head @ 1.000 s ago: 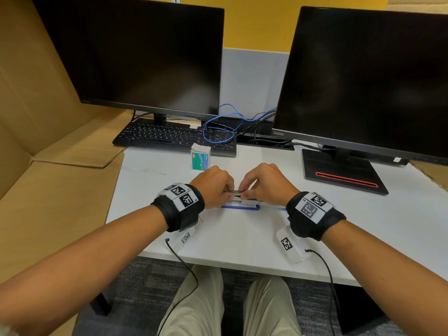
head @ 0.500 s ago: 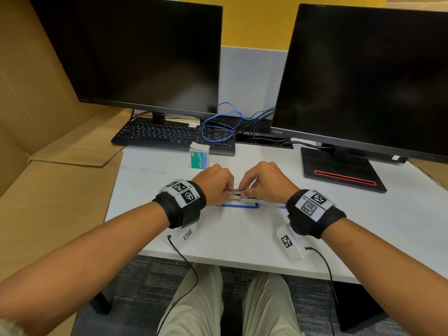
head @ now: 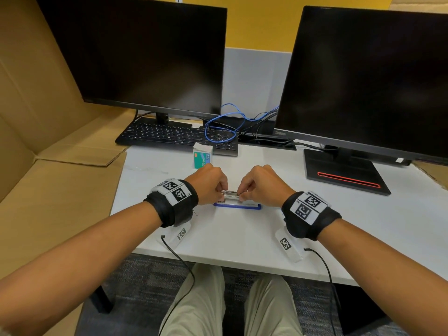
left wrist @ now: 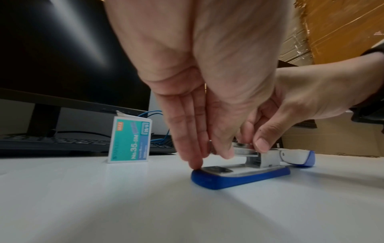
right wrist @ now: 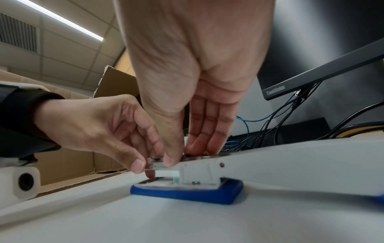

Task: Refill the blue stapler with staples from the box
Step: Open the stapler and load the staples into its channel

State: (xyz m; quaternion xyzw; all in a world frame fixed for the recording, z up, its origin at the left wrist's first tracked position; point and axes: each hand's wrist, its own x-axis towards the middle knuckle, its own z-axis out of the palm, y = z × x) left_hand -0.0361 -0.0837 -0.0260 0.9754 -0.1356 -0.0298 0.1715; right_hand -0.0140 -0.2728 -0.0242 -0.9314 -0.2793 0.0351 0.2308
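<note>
I see my left hand [head: 209,184] and right hand [head: 262,185] both pinching the metal staple rail of the blue stapler [left wrist: 241,176], which lies flipped open on the tabletop [head: 237,236] just in front of the upright staple box [head: 202,156].
</note>
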